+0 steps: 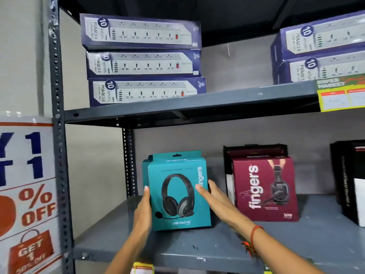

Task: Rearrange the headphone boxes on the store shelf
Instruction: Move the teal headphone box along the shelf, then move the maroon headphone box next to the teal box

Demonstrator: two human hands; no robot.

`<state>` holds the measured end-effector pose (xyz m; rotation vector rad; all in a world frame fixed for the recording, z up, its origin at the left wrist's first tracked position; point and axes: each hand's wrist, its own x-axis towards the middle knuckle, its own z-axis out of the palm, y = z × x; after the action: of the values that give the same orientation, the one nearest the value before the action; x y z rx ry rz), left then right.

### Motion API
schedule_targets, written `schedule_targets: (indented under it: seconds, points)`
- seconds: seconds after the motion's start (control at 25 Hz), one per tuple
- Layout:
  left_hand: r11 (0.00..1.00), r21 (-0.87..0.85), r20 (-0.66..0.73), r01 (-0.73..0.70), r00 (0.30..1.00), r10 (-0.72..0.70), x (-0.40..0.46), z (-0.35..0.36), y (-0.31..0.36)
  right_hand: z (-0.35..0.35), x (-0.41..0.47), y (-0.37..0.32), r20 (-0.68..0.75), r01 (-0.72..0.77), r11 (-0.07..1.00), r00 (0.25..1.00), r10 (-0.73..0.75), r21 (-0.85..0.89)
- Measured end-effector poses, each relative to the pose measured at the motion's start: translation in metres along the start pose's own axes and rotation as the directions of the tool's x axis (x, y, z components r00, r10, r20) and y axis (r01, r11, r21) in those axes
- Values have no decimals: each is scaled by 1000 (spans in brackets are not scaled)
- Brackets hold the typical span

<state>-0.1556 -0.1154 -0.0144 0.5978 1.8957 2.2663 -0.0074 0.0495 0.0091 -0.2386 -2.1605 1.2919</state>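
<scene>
A teal headphone box (178, 196) stands upright on the lower grey shelf (217, 246), with another teal box partly hidden right behind it. My left hand (143, 210) presses flat against its left side. My right hand (215, 198) lies on its right edge, fingers stretched over the front. The box is held between both palms. To the right stands a maroon headphone box (264, 188), with more maroon boxes behind it. Black boxes (349, 180) stand at the far right.
The upper shelf (197, 105) carries three stacked purple power-strip boxes (144, 60) on the left and two more (320, 50) on the right. A yellow price tag (341, 95) hangs on its edge. A perforated steel post (59, 135) and a sale poster (25, 194) flank the left.
</scene>
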Motion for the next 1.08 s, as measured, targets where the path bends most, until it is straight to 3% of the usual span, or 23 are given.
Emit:
schedule_targets:
  seconds: [0.48,0.64,0.76,0.88,1.0,1.08]
  points:
    - [999,-25,79,24,997,-22,74,-42,-24,62,48,15,23,-1,1000,1000,2,-31]
    - [997,51,-26,-62,998,64,69,-37,-17,58,46,17,28,-25,996,999,28,-88]
    - [894,260,-175,-365,893,415,51,-14,9,35,41,13,-89,-23,990,996,11,-142]
    - [742,249,-156,-622,731,665,29,31,36,-8,27,-1,-315,95,980,938,-148,-176]
    - [692,176,-42,-700,697,716,9,87,48,-62,7,-13,-548,189,958,789,-278,-214]
    - [724,137,80,-676,736,672,-4,126,46,-100,-8,-9,-648,167,945,693,-314,-280]
